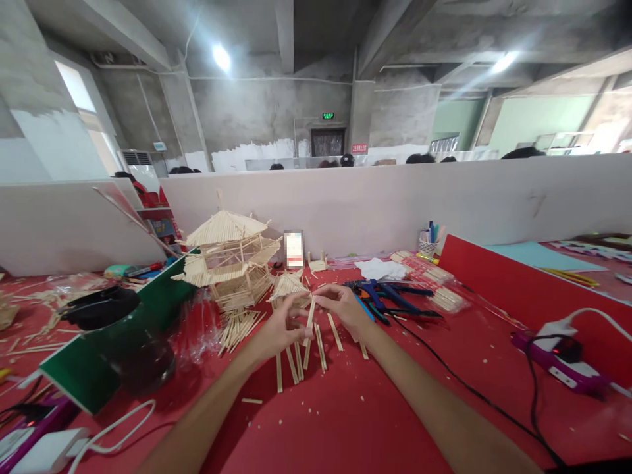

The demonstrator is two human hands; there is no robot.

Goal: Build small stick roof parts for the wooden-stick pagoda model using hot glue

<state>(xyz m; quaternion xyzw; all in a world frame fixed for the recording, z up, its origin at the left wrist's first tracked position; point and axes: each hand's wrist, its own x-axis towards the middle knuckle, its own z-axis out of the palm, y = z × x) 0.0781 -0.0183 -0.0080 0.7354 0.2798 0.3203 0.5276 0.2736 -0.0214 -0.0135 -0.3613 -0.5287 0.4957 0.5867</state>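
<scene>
Red table [316, 428], pliers [374, 289] near; left hand [285, 324], right hand [345, 307] pinch stick [311, 313].

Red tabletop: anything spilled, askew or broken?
Minor mess only: pale chips and a short offcut lie loose on the near part of the red tabletop. A crumpled white sheet sits behind the blue-handled tools, looking discarded. No liquid spill or clear breakage visible.

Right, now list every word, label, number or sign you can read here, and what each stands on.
None reads clearly enough to quote.
Green lit sign, on the wall above the door: too small.
Red sign, beside the door: too small.
Blue printed item at the left: blurred.
Upright white panel on the table: pixelated.
</scene>
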